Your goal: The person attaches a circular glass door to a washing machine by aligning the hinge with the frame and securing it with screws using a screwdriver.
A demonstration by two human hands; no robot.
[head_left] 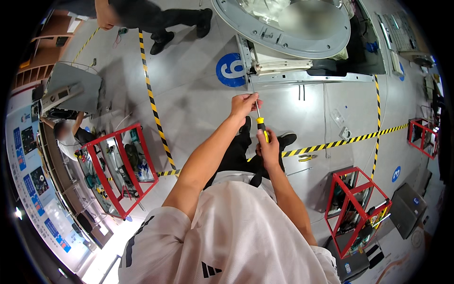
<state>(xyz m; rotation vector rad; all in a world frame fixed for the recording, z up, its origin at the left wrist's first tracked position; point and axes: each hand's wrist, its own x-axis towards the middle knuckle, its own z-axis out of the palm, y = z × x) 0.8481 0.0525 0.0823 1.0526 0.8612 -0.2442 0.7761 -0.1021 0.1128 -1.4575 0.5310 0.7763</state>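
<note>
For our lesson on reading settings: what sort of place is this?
Probably an appliance repair or assembly workshop: black-and-yellow floor tape, red tool racks, and a dismantled washer-like machine that the hands work at with a screwdriver.

A round blue floor sign (230, 70) lies beside the machine's base. A smaller blue disc (396, 173) sits at right. Blue posters (29, 182) line the left wall. A grey box's small screen (415, 200) glows blue.
</note>
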